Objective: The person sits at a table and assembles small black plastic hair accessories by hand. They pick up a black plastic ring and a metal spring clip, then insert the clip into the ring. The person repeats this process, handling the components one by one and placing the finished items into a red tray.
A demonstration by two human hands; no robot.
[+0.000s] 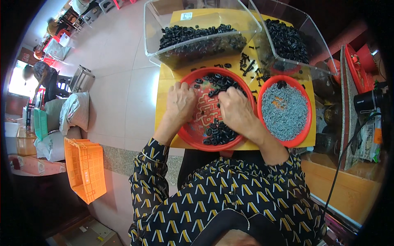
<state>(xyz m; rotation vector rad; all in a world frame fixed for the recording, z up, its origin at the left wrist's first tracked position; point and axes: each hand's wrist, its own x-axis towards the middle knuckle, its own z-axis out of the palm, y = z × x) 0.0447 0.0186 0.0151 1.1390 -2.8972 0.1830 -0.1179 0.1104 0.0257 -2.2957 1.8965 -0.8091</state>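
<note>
A round red tray [192, 138] with a patterned floor lies in front of me on a yellow table. My left hand [180, 100] is over its left side, fingers curled in a closed grip; anything inside is hidden. Over the right side, my right hand [236, 108] is also closed, with its fingertips pinched together and their contents too small to make out. Small black oval plastic parts [221, 133] are heaped near the tray's lower right, and more black parts [220, 81] gather along its upper right. To the right sits an oval red tray [309, 119] full of small grey screws [283, 110].
Two clear plastic bins [205, 47] [287, 41] of black parts stand at the table's far side. Loose black pieces [248, 67] are scattered between bins and trays. An orange crate [85, 168] and stuffed sacks [74, 110] are on the left floor. A black cable [342, 164] hangs at right.
</note>
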